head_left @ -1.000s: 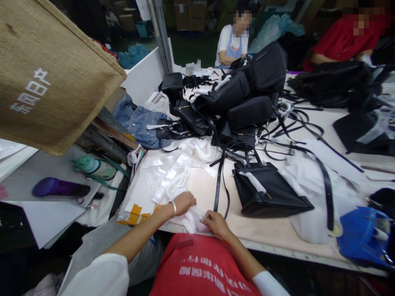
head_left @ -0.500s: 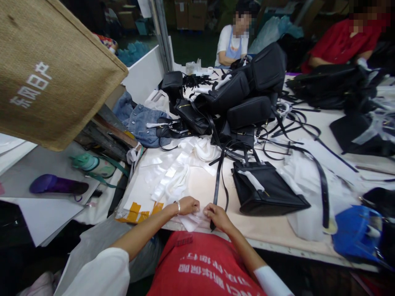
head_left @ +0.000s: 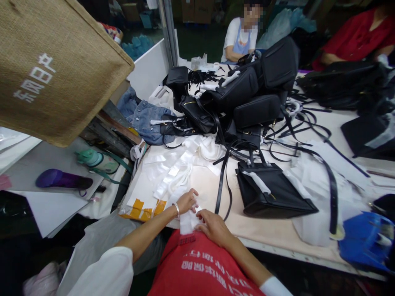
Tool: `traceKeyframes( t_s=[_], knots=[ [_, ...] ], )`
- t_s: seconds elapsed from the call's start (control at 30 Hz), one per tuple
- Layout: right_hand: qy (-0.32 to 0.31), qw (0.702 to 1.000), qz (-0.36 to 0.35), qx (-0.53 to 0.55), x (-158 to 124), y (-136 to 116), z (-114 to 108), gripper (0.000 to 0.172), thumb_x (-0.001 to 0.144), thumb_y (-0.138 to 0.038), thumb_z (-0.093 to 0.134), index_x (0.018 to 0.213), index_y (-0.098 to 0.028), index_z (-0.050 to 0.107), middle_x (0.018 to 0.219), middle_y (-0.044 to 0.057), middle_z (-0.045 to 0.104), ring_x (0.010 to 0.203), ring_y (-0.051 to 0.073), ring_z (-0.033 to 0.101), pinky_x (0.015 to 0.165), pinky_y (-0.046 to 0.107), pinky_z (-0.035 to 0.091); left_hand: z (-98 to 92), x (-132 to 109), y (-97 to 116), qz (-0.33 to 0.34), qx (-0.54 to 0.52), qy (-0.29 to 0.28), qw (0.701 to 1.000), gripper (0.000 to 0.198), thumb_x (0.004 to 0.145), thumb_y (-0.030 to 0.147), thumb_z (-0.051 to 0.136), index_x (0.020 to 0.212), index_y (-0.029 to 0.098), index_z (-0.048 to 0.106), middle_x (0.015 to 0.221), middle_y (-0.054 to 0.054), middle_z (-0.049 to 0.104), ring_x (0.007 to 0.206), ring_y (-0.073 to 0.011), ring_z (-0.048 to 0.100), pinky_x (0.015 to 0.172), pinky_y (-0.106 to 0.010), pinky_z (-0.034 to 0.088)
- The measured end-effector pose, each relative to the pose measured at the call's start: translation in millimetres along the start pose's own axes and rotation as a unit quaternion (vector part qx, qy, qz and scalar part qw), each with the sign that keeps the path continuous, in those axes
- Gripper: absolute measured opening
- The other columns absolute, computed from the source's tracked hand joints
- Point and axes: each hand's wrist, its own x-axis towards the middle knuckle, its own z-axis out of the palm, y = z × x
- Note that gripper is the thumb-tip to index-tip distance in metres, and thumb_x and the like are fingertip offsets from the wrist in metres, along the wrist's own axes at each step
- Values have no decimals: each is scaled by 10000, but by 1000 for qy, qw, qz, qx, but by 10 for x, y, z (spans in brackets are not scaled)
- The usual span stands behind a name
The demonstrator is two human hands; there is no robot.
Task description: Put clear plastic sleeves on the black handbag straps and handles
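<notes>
A thin white wrapping sheet (head_left: 186,225) hangs at the table's front edge, close to the red apron. My left hand (head_left: 186,202) is closed on its upper part, the fingers bent. From the other side my right hand (head_left: 213,227) grips the sheet's right edge, thumb and fingers curled around it. To the right of my hands lies a black handbag (head_left: 273,189) with a white-wrapped handle. Its long black strap (head_left: 219,189) trails down beside my right hand. More white wrapping strips (head_left: 174,176) are spread just beyond my left hand.
Several black bags (head_left: 237,88) are heaped at the back, near a denim jacket (head_left: 149,117). A burlap panel (head_left: 70,78) hangs at left above a purple bottle (head_left: 63,179) and a green bottle (head_left: 97,159). Something blue (head_left: 365,238) sits at right. Two people sit across the table.
My hands have shifted, the left higher and the right nearer the apron. The white sheet now hangs more spread out between them. The view has turned slightly left.
</notes>
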Motion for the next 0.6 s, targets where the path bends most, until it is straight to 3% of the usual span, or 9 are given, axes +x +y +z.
traceKeyframes(
  t_s=[0.07,0.13,0.27,0.33,0.4,0.5,0.6],
  knots=[
    [-35,998,-49,-36,73,-52,-4,435,793,-185,542,1215,-217,440,1107,78,551,984,198,525,818,294,424,-15,15,-8,1,-8,13,1000,207,827,209,415,1033,187,410,652,20,608,449,-96,557,447,-183,391],
    [-60,990,-92,-88,180,-79,7,471,802,-139,500,1257,-235,421,1178,93,504,1020,204,500,844,316,413,-30,24,-11,3,-13,22,1000,209,817,201,433,1026,187,429,623,28,598,458,-98,547,444,-180,376],
    [-106,970,-172,-133,367,-110,99,316,866,-200,448,1168,-266,509,1050,60,541,953,191,503,764,286,416,-44,30,-13,-6,-29,15,999,275,821,188,391,1095,189,417,649,12,633,454,-105,553,435,-183,374],
    [-106,971,-178,-118,397,-111,170,221,876,-238,450,1063,-255,565,1003,43,557,906,176,512,725,261,411,-55,38,-16,-11,-36,10,999,348,813,173,381,1160,186,392,648,15,639,455,-106,556,445,-186,379],
    [-73,985,-144,-62,382,-81,240,169,883,-247,440,960,-231,589,972,34,572,863,158,524,718,246,407,-76,55,-21,-11,-47,5,999,437,794,170,419,1228,181,366,636,31,632,470,-99,547,474,-187,380],
    [35,996,-6,87,329,34,326,141,866,-286,472,849,-195,579,847,22,593,780,146,544,695,244,415,-108,96,-23,-10,-75,11,997,495,751,187,510,1236,151,413,603,56,590,497,-82,497,519,-191,362],
    [107,938,182,274,312,186,385,210,798,-386,556,739,-185,537,621,-26,540,559,122,507,542,231,408,-104,137,1,-11,-93,15,995,317,722,203,543,1025,117,570,637,32,578,562,-84,488,560,-203,362]
  ],
)
